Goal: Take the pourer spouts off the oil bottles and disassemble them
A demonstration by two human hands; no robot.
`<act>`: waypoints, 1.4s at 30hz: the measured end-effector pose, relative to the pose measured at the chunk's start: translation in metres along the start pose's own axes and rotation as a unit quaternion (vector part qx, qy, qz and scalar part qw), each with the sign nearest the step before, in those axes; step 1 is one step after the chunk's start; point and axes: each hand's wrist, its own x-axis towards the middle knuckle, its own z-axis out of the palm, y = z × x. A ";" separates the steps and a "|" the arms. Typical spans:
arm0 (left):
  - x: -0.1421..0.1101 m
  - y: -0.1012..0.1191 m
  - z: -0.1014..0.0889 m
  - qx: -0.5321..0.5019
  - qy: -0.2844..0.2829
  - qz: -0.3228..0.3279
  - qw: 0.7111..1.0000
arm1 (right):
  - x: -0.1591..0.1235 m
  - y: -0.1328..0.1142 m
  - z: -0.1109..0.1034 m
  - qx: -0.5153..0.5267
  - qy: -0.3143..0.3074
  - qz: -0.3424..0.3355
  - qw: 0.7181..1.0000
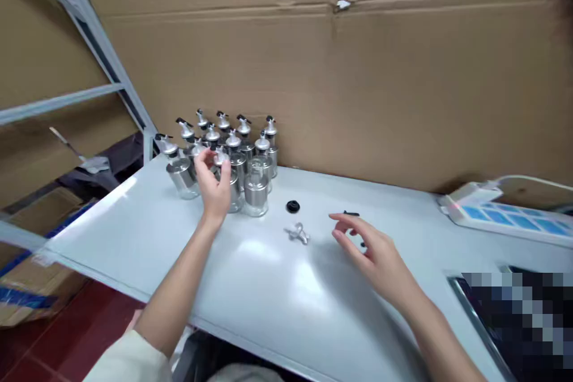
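Observation:
My left hand (213, 185) reaches into a group of glass bottles with silvery metal sleeves, its thumb and fingers curled around the silver top of a bottle (221, 158) at the front. Several more bottles (181, 174) stand close together, with silver tops and small black spouts or levers. Beside them, at the front right, is a bottle without a top (256, 191). My right hand (364, 245) hovers above the table with thumb and fingers apart, holding nothing visible. Near it lie a round black cap (292, 206), a shiny silver piece (298, 233) and a small black piece (351, 213).
The white table (250, 286) meets a cardboard wall (358, 89) at the back. On the right are a white power strip (510, 215) with a cable and a dark, partly pixelated device (474, 310). A metal frame (107, 65) rises on the left, with cardboard boxes (40, 286) below.

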 end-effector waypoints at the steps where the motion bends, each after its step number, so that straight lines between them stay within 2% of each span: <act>1: 0.001 0.000 0.000 -0.002 -0.018 -0.007 1.000 | 0.000 -0.001 0.000 0.001 -0.003 0.000 1.000; 6: 0.003 -0.003 -0.001 -0.030 -0.101 -0.045 0.993 | 0.000 -0.001 0.000 -0.003 -0.014 -0.002 1.000; 9: 0.003 -0.006 -0.002 -0.030 -0.126 -0.071 0.989 | -0.001 0.000 0.001 -0.011 -0.014 -0.010 1.000; 14: -0.001 -0.015 0.000 0.050 -0.110 -0.066 0.990 | -0.001 0.003 0.002 -0.030 -0.007 -0.038 0.999; 20: -0.001 -0.017 0.004 0.087 -0.100 -0.035 0.991 | -0.002 0.011 0.005 -0.084 -0.006 -0.077 0.993; 33: 0.003 -0.015 0.004 0.064 -0.084 -0.037 0.994 | 0.001 0.030 0.018 -0.119 -0.052 -0.096 0.987; 42: 0.007 -0.016 0.004 0.045 -0.095 -0.042 0.994 | 0.001 0.035 0.023 -0.122 -0.106 -0.062 0.985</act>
